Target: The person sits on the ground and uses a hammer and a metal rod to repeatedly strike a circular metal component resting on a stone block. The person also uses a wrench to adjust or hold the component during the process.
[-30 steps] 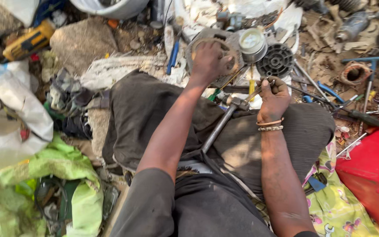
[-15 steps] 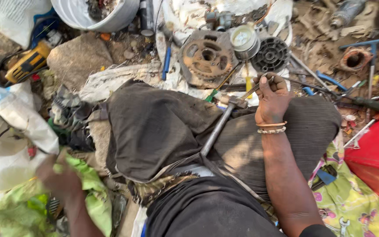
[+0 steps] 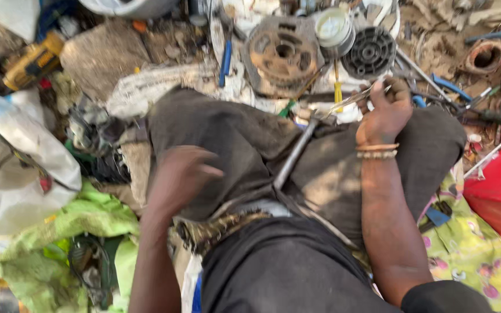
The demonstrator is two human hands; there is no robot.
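Note:
I sit on the ground with grey trousers [image 3: 233, 133] over my crossed legs. My right hand [image 3: 385, 113], with bangles at the wrist, is closed around a thin metal tool [image 3: 352, 98] just in front of my knee. My left hand [image 3: 181, 174] is blurred above my left thigh, fingers loosely apart, and seems to hold nothing. A rusty round metal housing [image 3: 282, 55] lies ahead of my legs, with a black slotted disc [image 3: 369, 52] and a round tin [image 3: 333, 26] beside it. A hammer with a grey handle [image 3: 294, 153] rests across my lap.
A yellow power tool [image 3: 33, 61] lies at far left beside a flat stone [image 3: 102, 55]. White bags [image 3: 13, 162] and green cloth [image 3: 71, 232] fill the left. A red container [image 3: 500, 191] sits at right, with a rusty ring [image 3: 485, 55] and scattered hand tools [image 3: 488, 98] behind it.
My left hand left the rusty housing, swung down to the green cloth at my left side, and now hovers back over my left thigh. The right hand stayed put.

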